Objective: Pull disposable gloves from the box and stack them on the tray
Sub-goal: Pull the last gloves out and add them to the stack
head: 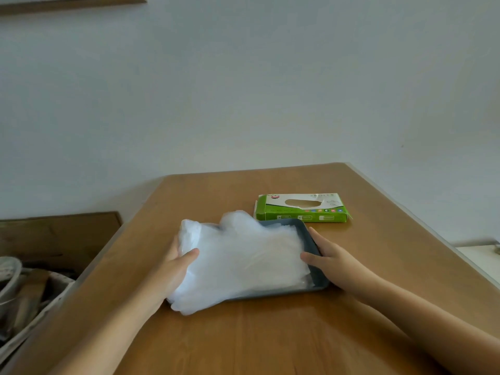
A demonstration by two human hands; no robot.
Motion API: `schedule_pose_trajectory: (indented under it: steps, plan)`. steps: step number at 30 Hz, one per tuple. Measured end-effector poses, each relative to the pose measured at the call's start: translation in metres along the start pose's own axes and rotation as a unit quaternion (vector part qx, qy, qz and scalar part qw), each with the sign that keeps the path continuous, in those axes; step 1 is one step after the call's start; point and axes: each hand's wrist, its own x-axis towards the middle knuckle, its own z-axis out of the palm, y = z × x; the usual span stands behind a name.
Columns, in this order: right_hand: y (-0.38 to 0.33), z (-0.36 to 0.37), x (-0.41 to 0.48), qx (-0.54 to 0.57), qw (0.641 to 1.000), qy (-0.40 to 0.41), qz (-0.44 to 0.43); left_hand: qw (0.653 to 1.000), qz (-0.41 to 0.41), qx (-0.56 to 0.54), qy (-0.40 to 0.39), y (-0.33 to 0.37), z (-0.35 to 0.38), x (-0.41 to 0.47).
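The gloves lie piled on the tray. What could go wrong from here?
1. The glove pile overhangs the tray on its left, so gloves may slide onto the table.
2. The left hand grips gloves; only the right hand grips the rim, so lifting could tilt it.

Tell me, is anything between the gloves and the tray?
Nothing visible. The pile of clear plastic gloves already lies on the dark grey rectangular tray, spilling over its left edge, gripped by the left hand.
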Motion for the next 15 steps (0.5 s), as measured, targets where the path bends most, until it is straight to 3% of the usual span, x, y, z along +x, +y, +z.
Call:
schedule_pose_trajectory:
  steps: [3,5,8,12,15]
  plan:
    - [0.002,-0.005,0.007,0.002,0.999,-0.043,-0.006,0.999,-0.009,0.046,-0.010,-0.003,-0.007,-0.001]
    - [0.004,-0.025,0.021,-0.048,0.998,0.020,-0.042,0.996,-0.025,0.088,0.011,0.004,-0.011,0.001]
    - [0.002,-0.070,0.053,-0.252,0.955,0.133,-0.077,0.980,0.024,0.177,0.091,0.033,-0.014,0.008]
    - [0.007,-0.099,0.098,-0.388,0.922,0.013,-0.011,0.934,0.121,0.312,0.127,0.088,0.014,0.024]
    - [0.012,-0.094,0.118,-0.411,0.911,-0.026,-0.011,0.941,0.165,0.283,0.084,0.120,0.046,0.041]
